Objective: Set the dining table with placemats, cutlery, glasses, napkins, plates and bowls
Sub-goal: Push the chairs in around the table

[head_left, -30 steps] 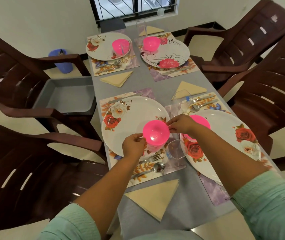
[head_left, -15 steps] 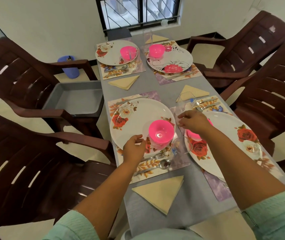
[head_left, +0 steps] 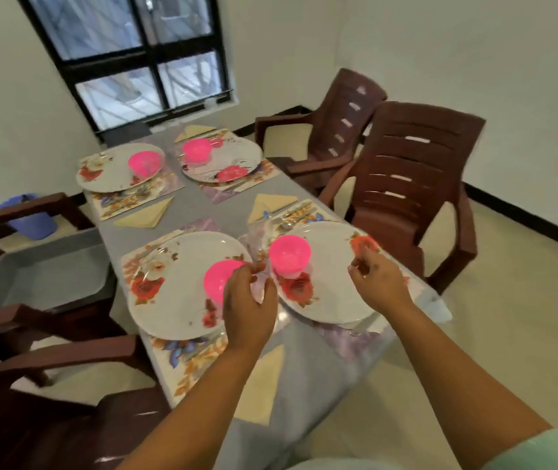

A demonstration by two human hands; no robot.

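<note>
My left hand (head_left: 250,307) is over the near left plate (head_left: 182,286), its fingers curled around a clear glass (head_left: 261,283) that sits between the two near plates; the glass is blurred, so I cannot see how firm the grip is. The hand covers part of the pink bowl (head_left: 218,281) on that plate. My right hand (head_left: 377,281) hovers above the near right plate (head_left: 332,266), fingers loosely curled and holding nothing. A second pink bowl (head_left: 289,254) stands on the left part of that plate.

Each near plate lies on a flowered placemat (head_left: 189,357), and cutlery (head_left: 291,218) shows at the far edge of the right setting beside a folded napkin (head_left: 272,203). Another napkin (head_left: 264,388) lies at the near edge of the bench (head_left: 321,385), partly under my left forearm.

At the far end are two more plates, one left (head_left: 108,171) and one right (head_left: 237,157), each with a pink bowl and a mat beneath. A third napkin (head_left: 145,215) lies between the left settings.

Brown chairs (head_left: 406,184) stand along both sides, and a grey tray (head_left: 43,269) rests on one to the left.
</note>
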